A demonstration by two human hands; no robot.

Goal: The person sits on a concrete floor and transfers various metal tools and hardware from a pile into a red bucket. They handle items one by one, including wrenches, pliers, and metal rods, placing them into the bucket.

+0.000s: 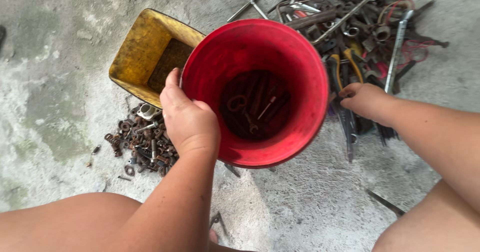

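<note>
A red bucket stands on the concrete floor at the middle of the view, between the person's knees and two heaps of metal. Rusty tools lie in its bottom, among them what looks like a spanner and some rods. The left hand is clamped on the bucket's left rim, thumb on the edge and fingers curled over it, holding the bucket steady. Touching the bucket on its far left side is a worn yellow container, apparently bare inside. Near and left of the bucket lies a pile of rusty nuts and bolts. To the right and far side spreads a tangled heap of tools: pliers, rods, sockets and red wire. The right hand is down at the near edge of that heap, fingers curled into it, though whether they have closed on a piece cannot be told.

Risks, as a judgement: the rusty, pointed pieces could scratch the bare fingers, and a tool pulled from the tangle might drag wire and neighbours with it. The bucket could tip if the left hand's hold slackens.
</note>
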